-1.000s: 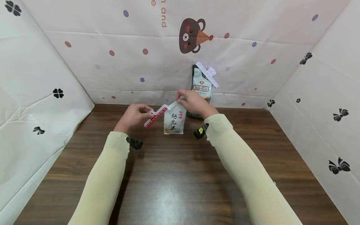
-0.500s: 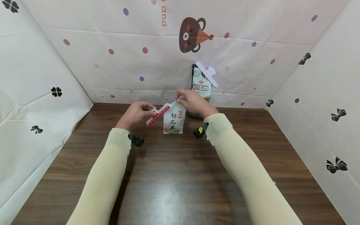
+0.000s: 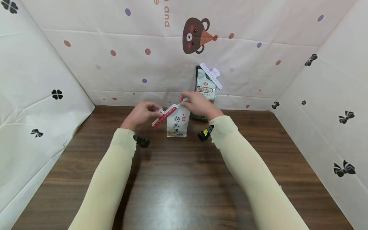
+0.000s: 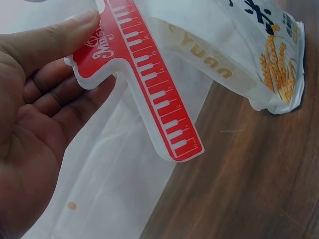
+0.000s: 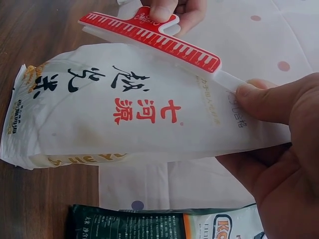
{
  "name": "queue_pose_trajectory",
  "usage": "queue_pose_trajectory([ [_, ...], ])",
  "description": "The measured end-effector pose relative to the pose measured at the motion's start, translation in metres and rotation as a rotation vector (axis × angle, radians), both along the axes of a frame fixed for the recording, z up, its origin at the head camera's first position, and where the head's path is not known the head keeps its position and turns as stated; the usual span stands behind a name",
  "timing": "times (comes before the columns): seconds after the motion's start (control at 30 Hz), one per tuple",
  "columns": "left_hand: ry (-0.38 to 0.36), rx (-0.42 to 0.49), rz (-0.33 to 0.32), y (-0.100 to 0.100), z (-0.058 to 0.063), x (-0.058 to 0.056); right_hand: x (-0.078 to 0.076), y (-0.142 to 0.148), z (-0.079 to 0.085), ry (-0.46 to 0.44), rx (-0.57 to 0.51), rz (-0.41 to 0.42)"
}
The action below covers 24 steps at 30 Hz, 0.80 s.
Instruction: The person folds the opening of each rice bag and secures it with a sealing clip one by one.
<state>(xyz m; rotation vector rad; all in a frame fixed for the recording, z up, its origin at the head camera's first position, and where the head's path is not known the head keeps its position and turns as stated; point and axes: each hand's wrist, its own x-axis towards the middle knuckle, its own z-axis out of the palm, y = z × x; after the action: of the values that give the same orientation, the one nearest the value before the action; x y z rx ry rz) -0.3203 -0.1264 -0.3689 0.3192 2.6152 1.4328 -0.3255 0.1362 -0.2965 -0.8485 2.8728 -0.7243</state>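
Note:
A white rice bag [image 3: 176, 124] with black and red characters stands upright on the table. My right hand [image 3: 196, 103] pinches its folded top between thumb and fingers, as the right wrist view also shows on the bag [image 5: 94, 107]. To the left, my left hand [image 3: 143, 113] grips the handle of a red and white bag clip [image 3: 165, 117] printed with piano keys. The clip [image 5: 152, 37] slants along the bag's upper left edge, its far end close to my right thumb. Whether its jaws are round the bag's edge I cannot tell.
Behind, on the right, a dark and pale green KO-KO bag [image 3: 205, 90] leans on the back wall, a lilac clip [image 3: 211, 76] across its top. Patterned white sheets [image 3: 123, 70] border the brown wooden table [image 3: 169, 179] at the back and both sides.
My left hand has moved the red clip right and slightly up, so that it overlaps more of the bag's upper edge. My right hand keeps its pinch on the bag top.

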Motion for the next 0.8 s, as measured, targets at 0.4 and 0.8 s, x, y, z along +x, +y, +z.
queue_pose_trajectory([
  [0.4, -0.002, 0.003, -0.016, 0.008, 0.011, -0.001, 0.0, 0.002, 0.001, 0.002, -0.01, 0.013],
  [0.8, 0.014, 0.029, -0.034, 0.011, 0.011, -0.004, -0.001, 0.005, -0.001, 0.027, -0.036, 0.024],
])
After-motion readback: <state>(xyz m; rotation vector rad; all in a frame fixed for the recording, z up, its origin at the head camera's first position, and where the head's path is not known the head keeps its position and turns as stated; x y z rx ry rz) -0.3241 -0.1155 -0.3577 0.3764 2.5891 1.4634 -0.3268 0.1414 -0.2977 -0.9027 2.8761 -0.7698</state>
